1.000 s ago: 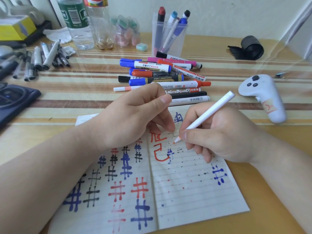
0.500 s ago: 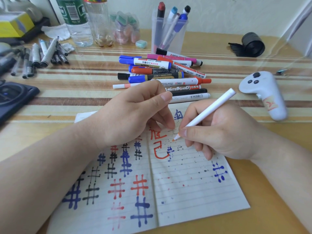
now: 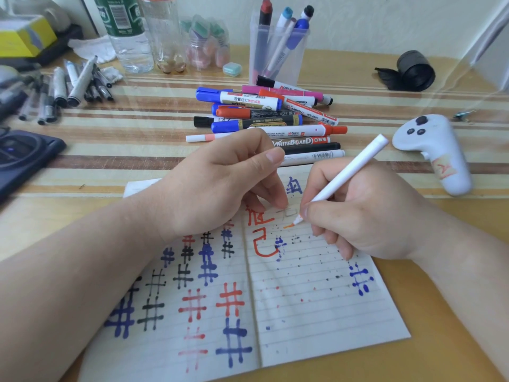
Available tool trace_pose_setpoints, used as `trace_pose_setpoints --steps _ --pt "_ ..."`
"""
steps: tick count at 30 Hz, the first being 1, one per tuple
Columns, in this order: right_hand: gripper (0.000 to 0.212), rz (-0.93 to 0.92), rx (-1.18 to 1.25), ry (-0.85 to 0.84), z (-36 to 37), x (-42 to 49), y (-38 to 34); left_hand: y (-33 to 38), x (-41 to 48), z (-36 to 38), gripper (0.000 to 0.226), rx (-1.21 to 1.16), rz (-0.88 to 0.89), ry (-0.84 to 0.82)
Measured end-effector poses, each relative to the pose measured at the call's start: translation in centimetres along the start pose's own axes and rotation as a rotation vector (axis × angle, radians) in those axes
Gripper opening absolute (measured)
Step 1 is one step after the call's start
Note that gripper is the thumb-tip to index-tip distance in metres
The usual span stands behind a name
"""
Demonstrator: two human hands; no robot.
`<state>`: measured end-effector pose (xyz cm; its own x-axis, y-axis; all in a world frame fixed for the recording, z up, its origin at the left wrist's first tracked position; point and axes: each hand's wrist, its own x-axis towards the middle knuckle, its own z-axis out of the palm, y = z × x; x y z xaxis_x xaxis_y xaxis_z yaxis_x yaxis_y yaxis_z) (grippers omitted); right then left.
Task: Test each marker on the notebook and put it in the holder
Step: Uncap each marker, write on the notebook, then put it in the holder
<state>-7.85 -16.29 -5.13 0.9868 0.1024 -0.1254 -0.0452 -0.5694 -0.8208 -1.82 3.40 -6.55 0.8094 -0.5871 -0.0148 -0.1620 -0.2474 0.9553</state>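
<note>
Right, head view only. Right hand is clamped on a slim white marker in a writing grip, low on the barrel; its orange tip touches the right page of the open notebook, with a short orange stroke just beside it. Left hand rests on the notebook near the spine, fingers bent, one fingertip down on the paper; can't tell whether it holds anything underneath. The hands are close together.

Handling, my read: the marker is light, stiff, smooth plastic. A low grip suits writing; mid-barrel is better for the carry to the holder. The tip looks soft, so go easy on pressure; uncapped, it will smear. The notebook is thin and floppy and needs pinning down.

Containers: a clear holder stands at the back of the surface, with four capped markers leaning in it (dark red, light blue, black and blue caps); room left. A pile of markers lies between holder and notebook. Water bottle is partly full; a clear jar holds small pastel pieces.
</note>
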Motion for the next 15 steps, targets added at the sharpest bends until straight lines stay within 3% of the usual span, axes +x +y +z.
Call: trace_pose_setpoints --steps 7,15 --pt "0.021 -0.009 0.054 -0.045 -0.24 -0.05 0.10 -0.03 0.01 0.04 0.029 -0.012 0.000 0.004" --pt "0.018 -0.064 0.108 -0.113 -0.17 -0.13 0.13 -0.03 0.01 0.03 0.029 -0.010 0.001 0.003"
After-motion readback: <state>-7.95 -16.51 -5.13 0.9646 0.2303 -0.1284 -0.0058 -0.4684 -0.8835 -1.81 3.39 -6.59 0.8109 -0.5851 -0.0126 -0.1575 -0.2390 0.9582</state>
